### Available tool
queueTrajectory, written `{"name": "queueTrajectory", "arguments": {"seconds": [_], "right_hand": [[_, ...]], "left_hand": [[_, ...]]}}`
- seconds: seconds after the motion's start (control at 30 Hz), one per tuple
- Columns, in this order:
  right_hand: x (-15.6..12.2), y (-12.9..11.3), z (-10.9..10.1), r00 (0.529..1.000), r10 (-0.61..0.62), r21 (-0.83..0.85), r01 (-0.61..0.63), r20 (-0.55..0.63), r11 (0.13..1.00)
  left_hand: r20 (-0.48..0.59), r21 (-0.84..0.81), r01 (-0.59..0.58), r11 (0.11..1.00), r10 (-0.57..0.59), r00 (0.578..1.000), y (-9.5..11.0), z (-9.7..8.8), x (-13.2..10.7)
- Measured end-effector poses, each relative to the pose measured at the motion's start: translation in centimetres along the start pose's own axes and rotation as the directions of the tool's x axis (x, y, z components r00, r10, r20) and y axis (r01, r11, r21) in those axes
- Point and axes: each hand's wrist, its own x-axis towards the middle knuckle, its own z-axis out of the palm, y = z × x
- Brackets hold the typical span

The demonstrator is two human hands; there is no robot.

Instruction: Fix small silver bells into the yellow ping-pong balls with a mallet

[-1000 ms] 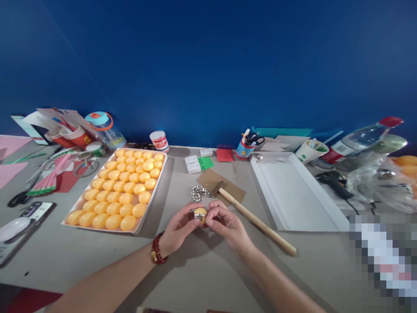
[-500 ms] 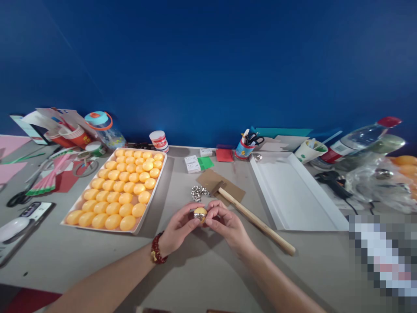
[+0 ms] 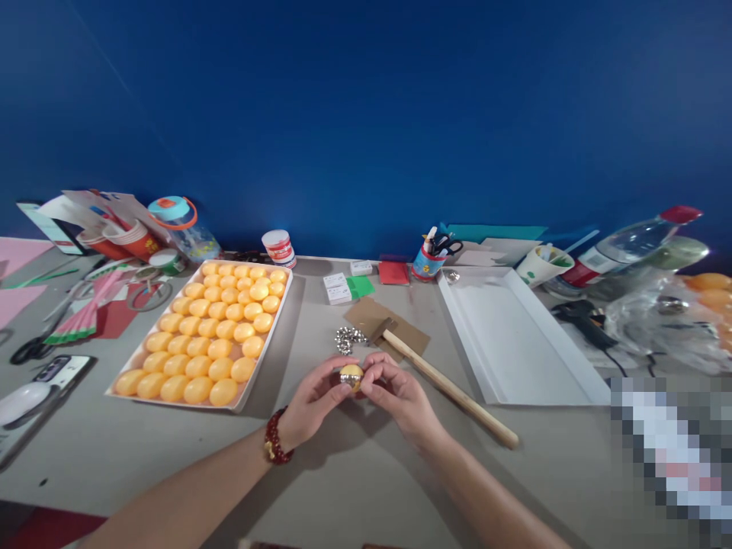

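Observation:
A yellow ball with a shiny silver portion is held low over the middle of the table. My left hand has its thumb and fingers closed round the ball's left side. At its right edge, the thumb and fingertips of my right hand are pinched together against it; whether they also hold something small is hidden. Just beyond my fingers lies a cluster of shiny silver pieces. A hammer with a wooden handle rests to the right, its head on a brown card.
On the left, a shallow box holds rows of orange balls. A white tray stands on the right, near a glue gun and a bottle. Small white boxes and a pen cup sit at the back.
The view has shifted very slightly. Both hands stay round the ball in nearly the same pose.

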Motion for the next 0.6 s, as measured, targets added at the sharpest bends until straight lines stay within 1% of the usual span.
{"name": "queueTrajectory", "arguments": {"seconds": [0.13,0.23,0.33,0.6], "right_hand": [[-0.03,-0.08,0.09,1.0,-0.008,-0.004,0.008,0.005,1.0],[-0.1,-0.24,0.2,1.0,-0.026,-0.039,0.026,-0.002,0.999],[-0.18,-0.37,0.26,0.999,-0.031,-0.066,0.03,-0.01,0.997],[-0.16,-0.49,0.25,0.999,-0.035,-0.063,0.036,0.01,0.997]], "left_hand": [[0.003,0.014,-0.014,1.0,0.014,1.0,-0.05,-0.02,0.01],[-0.002,0.024,-0.03,0.999,0.03,1.0,-0.19,-0.1,0.04],[0.004,0.008,-0.02,1.0,0.02,1.0,-0.28,-0.13,0.05],[0.006,0.013,-0.035,0.999,0.035,0.999,-0.27,-0.06,0.01]]}}
